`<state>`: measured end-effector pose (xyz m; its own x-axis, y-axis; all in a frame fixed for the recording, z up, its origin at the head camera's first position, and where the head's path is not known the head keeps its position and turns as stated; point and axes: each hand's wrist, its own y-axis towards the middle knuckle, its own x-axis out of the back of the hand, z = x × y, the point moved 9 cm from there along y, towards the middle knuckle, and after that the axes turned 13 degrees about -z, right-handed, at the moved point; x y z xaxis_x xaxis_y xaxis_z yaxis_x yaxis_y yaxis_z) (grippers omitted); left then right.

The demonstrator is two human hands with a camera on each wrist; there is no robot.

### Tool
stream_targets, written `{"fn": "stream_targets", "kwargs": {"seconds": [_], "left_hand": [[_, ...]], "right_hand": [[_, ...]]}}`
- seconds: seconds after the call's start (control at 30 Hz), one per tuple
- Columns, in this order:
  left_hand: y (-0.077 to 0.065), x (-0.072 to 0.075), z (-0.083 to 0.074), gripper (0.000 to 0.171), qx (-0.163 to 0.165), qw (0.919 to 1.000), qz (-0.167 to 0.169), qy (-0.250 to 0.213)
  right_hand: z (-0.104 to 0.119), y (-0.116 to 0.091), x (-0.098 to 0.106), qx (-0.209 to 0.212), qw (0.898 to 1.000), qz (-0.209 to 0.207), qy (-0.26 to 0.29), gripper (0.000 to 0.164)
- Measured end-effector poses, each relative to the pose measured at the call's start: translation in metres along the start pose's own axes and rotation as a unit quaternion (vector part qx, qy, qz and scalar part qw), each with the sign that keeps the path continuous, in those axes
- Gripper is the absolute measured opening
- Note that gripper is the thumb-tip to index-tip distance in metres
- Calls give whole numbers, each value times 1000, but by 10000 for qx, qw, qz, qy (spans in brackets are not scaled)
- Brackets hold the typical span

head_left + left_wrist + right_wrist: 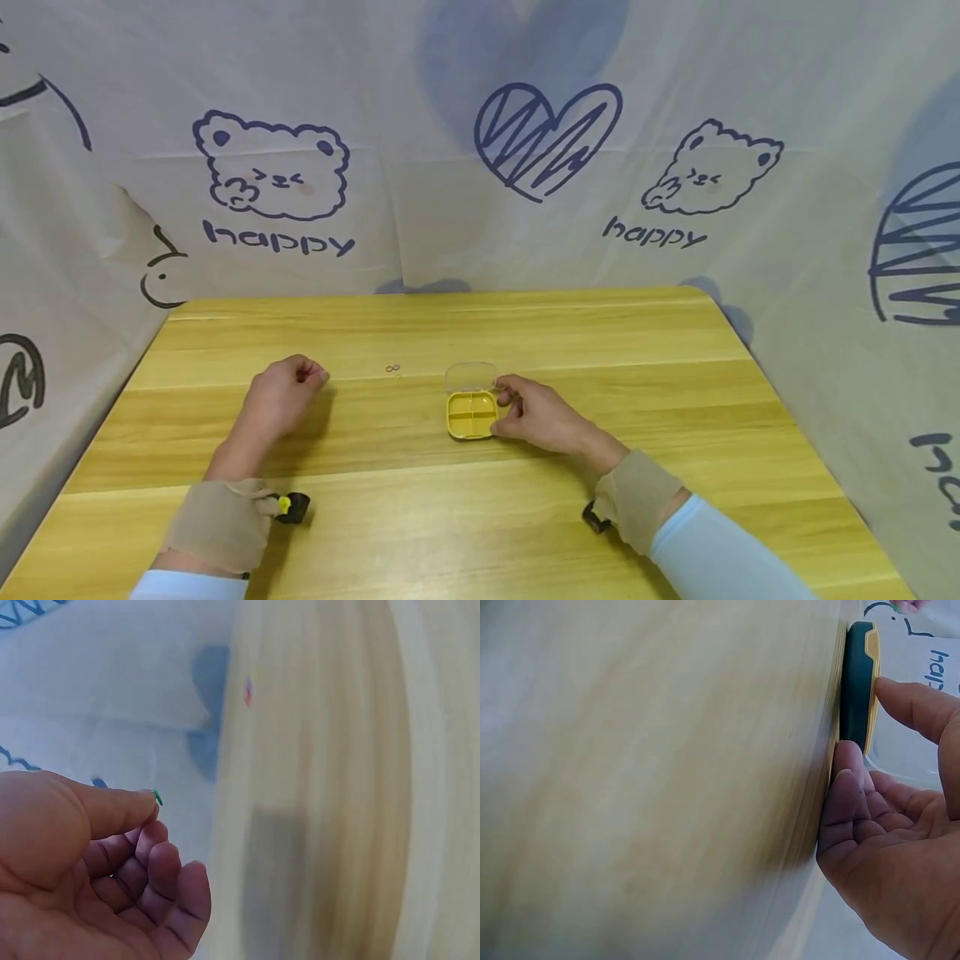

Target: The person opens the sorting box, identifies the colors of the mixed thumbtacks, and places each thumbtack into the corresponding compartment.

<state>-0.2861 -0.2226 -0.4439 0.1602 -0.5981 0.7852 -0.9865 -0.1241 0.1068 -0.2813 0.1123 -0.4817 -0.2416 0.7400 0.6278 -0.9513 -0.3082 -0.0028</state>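
A small pill box [472,437] with a yellow divided tray and a dark green underside sits mid-table. Its clear lid [471,377] stands open toward the back. My right hand [543,415] holds the box at its right side, thumb [907,705] on the yellow rim and fingers low against the base. Off to the left, over the table, my left hand [281,396] pinches a tiny green rubber band [157,797] between thumb and index finger; most of the band is hidden by the fingertips. The tray's several compartments show nothing inside.
Two tiny reddish and purplish rubber bands [392,367] lie on the wooden table [465,525] between left hand and box, with a yellow one [399,376] just beside them. A white cloth [420,192] with drawings hangs behind the table's back edge and along both sides.
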Motion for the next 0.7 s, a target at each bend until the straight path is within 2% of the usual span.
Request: {"fn": "stream_targets", "kwargs": {"seconds": [0.13,0.23,0.3,0.37,0.43,0.53,0.6,0.7], "left_hand": [[-7,-7,-18,28,94,9989,32,-464],[-14,-14,-31,31,213,9947,121,-997],[-18,-20,-37,33,367,9872,229,-1537],[-21,-26,-41,34,604,9722,346,-2234],[-24,-32,-44,33,808,9535,450,-2869],[-27,-41,-47,28,1171,9141,619,-3833],[-30,-46,-48,23,1400,8831,732,-4417],[-36,-53,-53,15,1670,8302,900,-5241]], "right_hand": [[-1,0,0,-5,10000,-13,-43,67],[-1,0,0,-2,10000,-23,-37,67],[-1,-1,0,-3,10000,-26,-25,67],[-1,-1,0,-1,10000,-26,-17,67],[-1,-1,0,-1,10000,-30,-22,68],[-1,-1,0,-2,10000,-50,-37,68],[-2,-1,0,-10,10000,-53,-43,68],[-2,-1,0,-16,10000,-44,-24,68]]}}
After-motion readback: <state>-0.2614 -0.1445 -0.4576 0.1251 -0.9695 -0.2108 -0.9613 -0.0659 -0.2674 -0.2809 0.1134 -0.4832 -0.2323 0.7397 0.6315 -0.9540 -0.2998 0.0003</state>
